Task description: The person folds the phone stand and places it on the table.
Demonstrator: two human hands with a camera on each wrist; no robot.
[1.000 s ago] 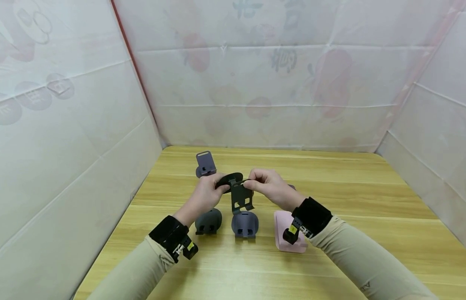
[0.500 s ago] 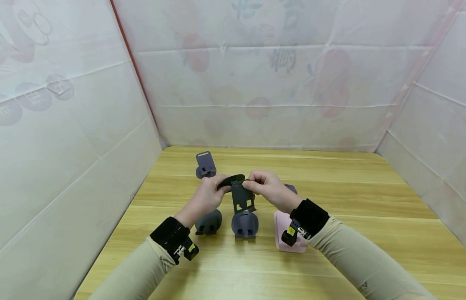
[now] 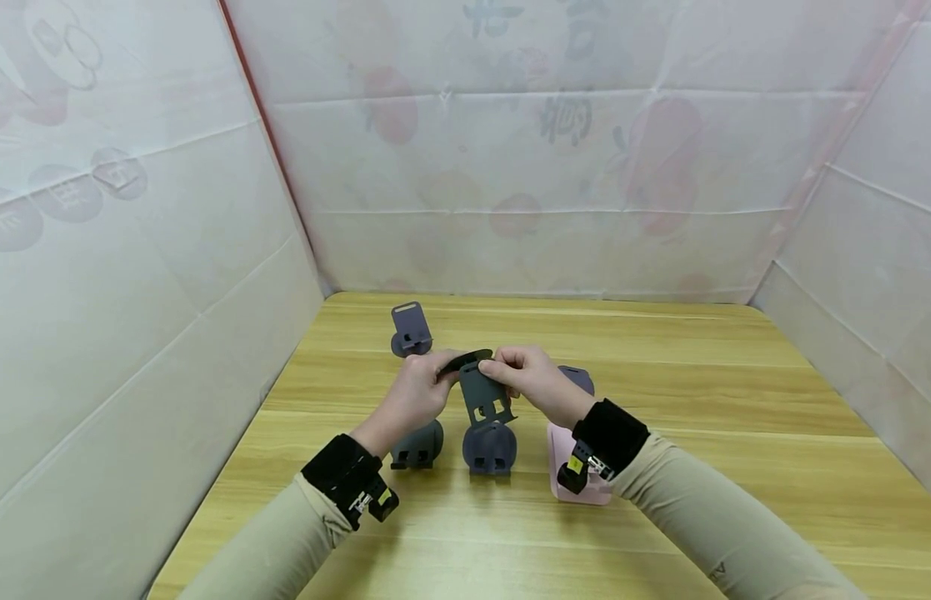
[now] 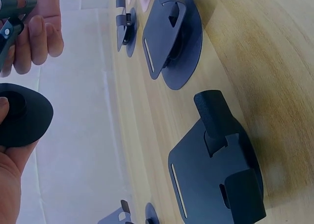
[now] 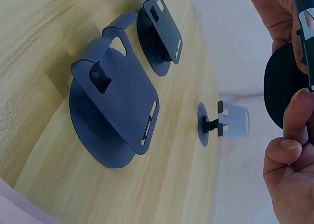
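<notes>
The dark grey folding phone stand (image 3: 476, 385) is being held up in the air over the middle of the light wooden table (image 3: 735, 433), its oval base (image 4: 22, 115) tipped toward the left and its slotted back plate (image 3: 486, 398) hanging down. Over the last second the plate is swinging nearer to upright and the base is narrowing to an edge-on sliver, so the hinge seems to be working. The left hand (image 3: 408, 396) is pinching the base between thumb and curled fingers; the right hand (image 3: 533, 382) is pinching the plate's top edge, though exactly where is hard to tell. Both hands are drifting slightly nearer. Below, a folded dark grey stand (image 3: 417, 443), a blue-grey stand (image 3: 489, 447), a pink one (image 3: 566, 467) and an opened stand (image 3: 410, 329) behind are lying as before.
</notes>
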